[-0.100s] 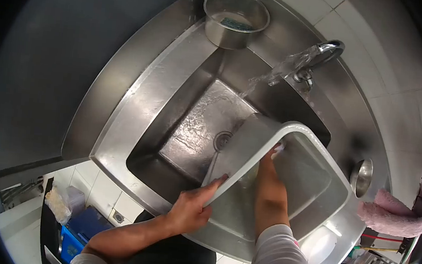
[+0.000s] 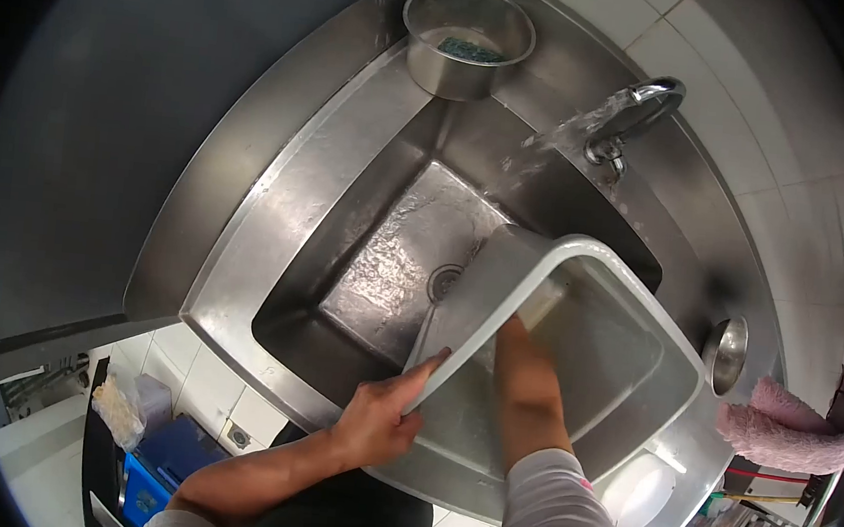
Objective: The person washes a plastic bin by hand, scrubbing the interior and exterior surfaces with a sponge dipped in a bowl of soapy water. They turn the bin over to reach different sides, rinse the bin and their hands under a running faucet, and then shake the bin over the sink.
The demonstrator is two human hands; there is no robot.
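translucent plastic, pale and wet-looking, fills the near end of a steel sink, where a large tub sits tilted over the basin and the adjoining bench, its open mouth facing the person. the left hand is closed around the tub's rim, thumb and fingers clasping the edge. the right hand reaches inside, against the left wall; blurred and mostly hidden by the rim, its fingers cannot be made out, so one cannot tell whether they are spread or gripping. behind, a tap runs into the sink.

the tub looks light for its bulk but awkward, stiff at the corners with some give in the long walls, likely slippery when wet and unlikely to break from a knock. the thick rim seems the surest hold, ideally from opposite sides. no brand is legible on the tub; a pale mark on a blue box at lower left is too small to read.
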